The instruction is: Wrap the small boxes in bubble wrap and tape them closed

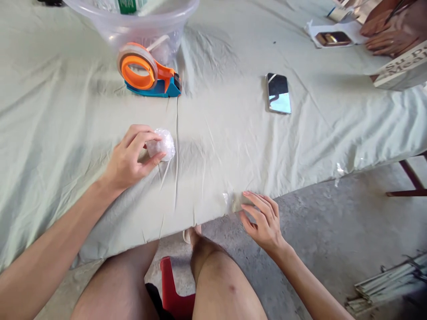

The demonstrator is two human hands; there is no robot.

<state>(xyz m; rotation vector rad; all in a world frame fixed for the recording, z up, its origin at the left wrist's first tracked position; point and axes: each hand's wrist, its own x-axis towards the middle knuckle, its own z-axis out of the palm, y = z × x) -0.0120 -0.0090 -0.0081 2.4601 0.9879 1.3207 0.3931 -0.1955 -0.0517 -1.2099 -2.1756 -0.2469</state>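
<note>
- soft, diffuse light leaves the tablecloth (pixel 216 129) bright, its creases gently shaded
- pale glare fills the lower screen of the silver-edged phone (pixel 279 94)
- tiny highlights glint on the clear-wrapped ball (pixel 166 145)
- the concrete floor (pixel 320 222) looks dimmer
- wide-angle stretch at the edges; the bundled rods (pixel 393 280) look smeary

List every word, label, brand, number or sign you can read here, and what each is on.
"Su-D", cut off by the picture edge: on the box at far right.
"Mcal" or "Meal", also cut off: same box, line below.
Too blurred to read: white marks on the green label in the clear basin.
No text readable on the plastic bundle or tape dispenser.
</note>
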